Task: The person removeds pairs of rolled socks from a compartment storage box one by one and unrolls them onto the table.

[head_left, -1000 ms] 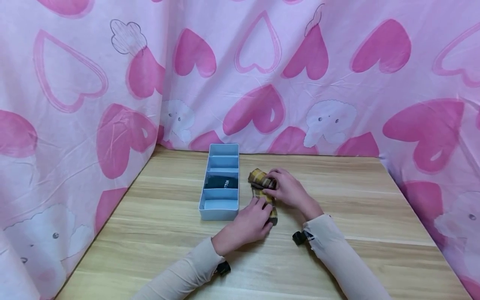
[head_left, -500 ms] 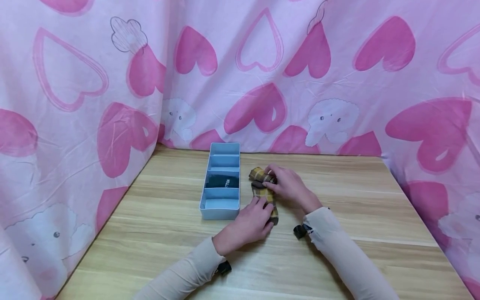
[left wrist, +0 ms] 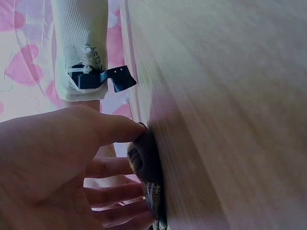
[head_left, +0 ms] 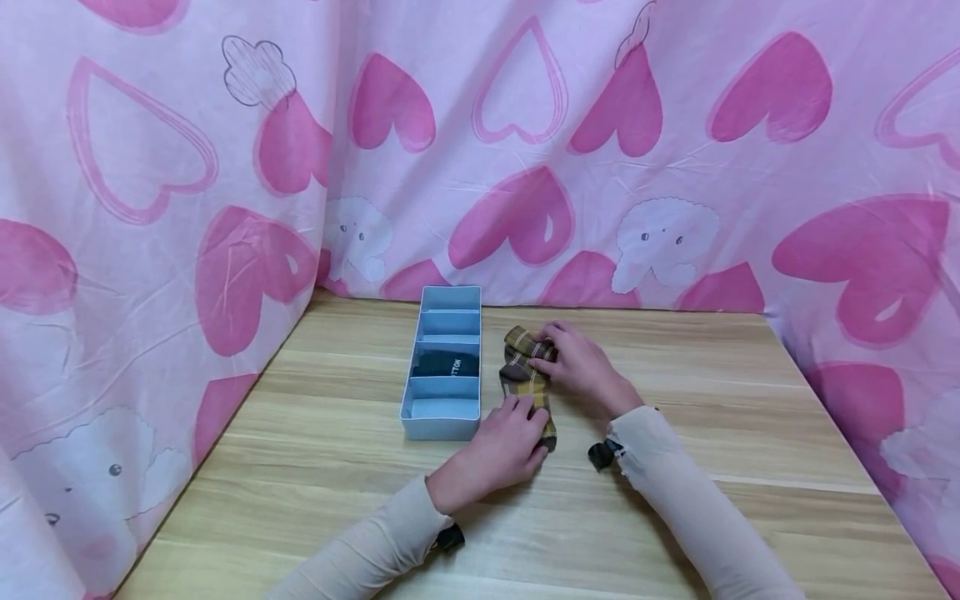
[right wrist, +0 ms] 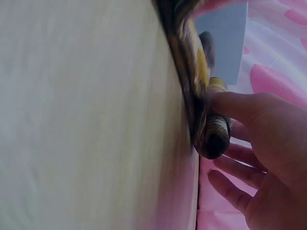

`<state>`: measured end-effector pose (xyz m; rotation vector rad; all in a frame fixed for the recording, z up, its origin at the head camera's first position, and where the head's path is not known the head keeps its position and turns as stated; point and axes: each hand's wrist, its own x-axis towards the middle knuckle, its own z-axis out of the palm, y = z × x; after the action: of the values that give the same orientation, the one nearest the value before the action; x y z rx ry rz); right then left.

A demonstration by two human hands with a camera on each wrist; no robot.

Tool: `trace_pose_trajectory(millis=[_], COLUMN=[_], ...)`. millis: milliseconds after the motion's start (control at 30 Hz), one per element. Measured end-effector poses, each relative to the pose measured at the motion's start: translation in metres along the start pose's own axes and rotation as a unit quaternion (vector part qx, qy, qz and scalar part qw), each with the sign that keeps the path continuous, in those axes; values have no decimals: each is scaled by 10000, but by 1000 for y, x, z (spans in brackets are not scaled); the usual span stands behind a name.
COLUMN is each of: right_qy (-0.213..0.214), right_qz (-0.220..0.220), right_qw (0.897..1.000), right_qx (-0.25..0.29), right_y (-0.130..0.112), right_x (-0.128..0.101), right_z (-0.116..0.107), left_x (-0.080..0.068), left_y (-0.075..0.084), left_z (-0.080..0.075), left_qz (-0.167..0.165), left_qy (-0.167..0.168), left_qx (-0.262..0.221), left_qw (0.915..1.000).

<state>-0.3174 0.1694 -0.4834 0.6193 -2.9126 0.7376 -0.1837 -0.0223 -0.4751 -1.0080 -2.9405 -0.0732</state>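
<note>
A brown and yellow plaid sock [head_left: 527, 382] lies stretched out on the wooden table [head_left: 712, 467], just right of a light blue divided organizer [head_left: 442, 421]. My left hand [head_left: 504, 443] rests on the sock's near end, pressing it down with fairly straight fingers [left wrist: 120, 167]. The thumb touches the sock's tip [left wrist: 144, 163]. My right hand [head_left: 576, 367] grips the rolled far end [right wrist: 213, 136] between thumb and fingers. A black sock [head_left: 446, 364] fills the organizer's third compartment from the back.
Pink heart-print cloth [head_left: 525, 125] hangs along the back and both sides of the table. The organizer's other compartments show only their blue floor. A black clip sits at each sleeve cuff [head_left: 600, 454].
My right hand has shifted slightly farther back with the sock's rolled end. The left hand has stayed on the near end.
</note>
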Motion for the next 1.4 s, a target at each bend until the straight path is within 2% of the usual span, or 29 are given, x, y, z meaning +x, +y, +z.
trace_pose_trajectory(millis=[133,433,667,867,1000,1233,1400], right_qy=[-34,243,72,307,439,94,307], right_qz=[61,19,200,275,246,403,571], right_qw=[10000,9995,9997,9991,9985,9991,9978], right_qx=[0,180,131,122,192,-70,143], right_y=[4,6,5,10,14,19,23], right_x=[2,6,12,23,27,31,33], right_z=[-1,-3,-1,0,-1,0,-1], left_x=[-1,-1,0,1,1,0,0], left_y=[1,1,0,1,2,2,3], left_z=[-1,-1,0,0,0,-1,-1], left_qz=[-19,-71,-129,-194,-170,-172,-162], left_qy=[-70,-50,-135,-280,-253,-188,-148], left_qx=[-25,61,-24,-41,41,93,130], left_qw=[10000,9999,9998,9994,9995,9996,9997])
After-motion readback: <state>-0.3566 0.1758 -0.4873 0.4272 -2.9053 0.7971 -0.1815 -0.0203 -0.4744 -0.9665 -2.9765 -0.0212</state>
